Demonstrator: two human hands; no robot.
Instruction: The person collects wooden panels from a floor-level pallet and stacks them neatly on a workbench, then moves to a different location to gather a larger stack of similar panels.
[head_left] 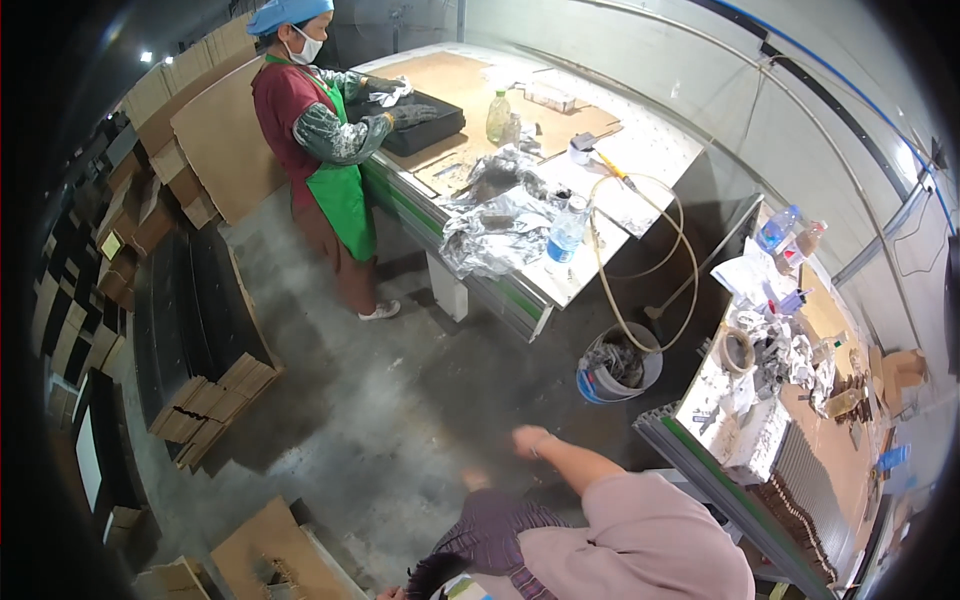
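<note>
My right hand reaches forward over the grey floor, with a band on the wrist and a bare forearm below a pink sleeve. Its fingers look curled in, and nothing shows in them. The nearest thing is a white bucket stuffed with dark, crumpled material. My left hand cannot be made out surely. A small skin-coloured patch shows at the lower edge beside a dark rounded shape. Another blurred one lies ahead of purple plaid cloth, hand or foot unclear.
A masked co-worker rests gloved hands on a black panel at the far table. Crumpled wrapping, bottles and a looped hose lie there. A cluttered bench stands right; stacked boards left.
</note>
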